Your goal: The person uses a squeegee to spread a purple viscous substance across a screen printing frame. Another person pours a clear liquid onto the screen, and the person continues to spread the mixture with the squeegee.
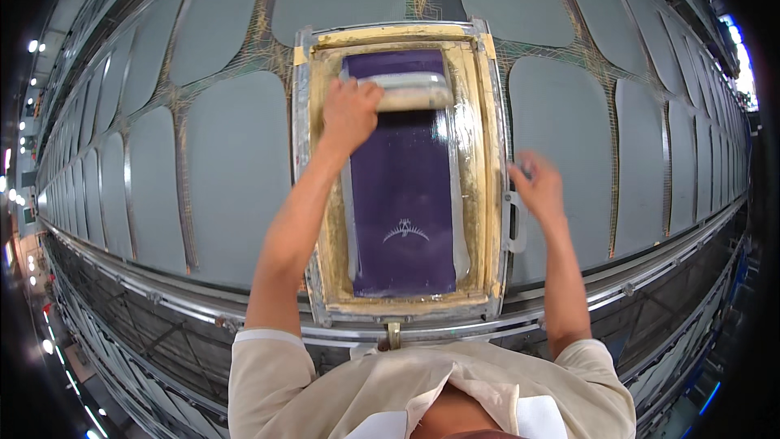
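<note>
Left hand (353,112) clamped on the left end of a long, pale, blocky squeegee (418,91), upper centre of the frame! Its long axis lies crosswise, left to right, free end pointing right, across a glossy purple rectangular panel (402,187) with a small pale crest lower down. Around that, a metal-edged, yellow-taped rectangular frame (494,154), its rim flanking the squeegee. Right hand (538,187), blurred, thumb and fingers apart, near a white loop handle (518,228). Grey rounded panels (236,171) either side!

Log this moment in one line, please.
Left hand: gripping squeegee | Right hand: beside frame | Squeegee: toward far end of purple screen
</note>
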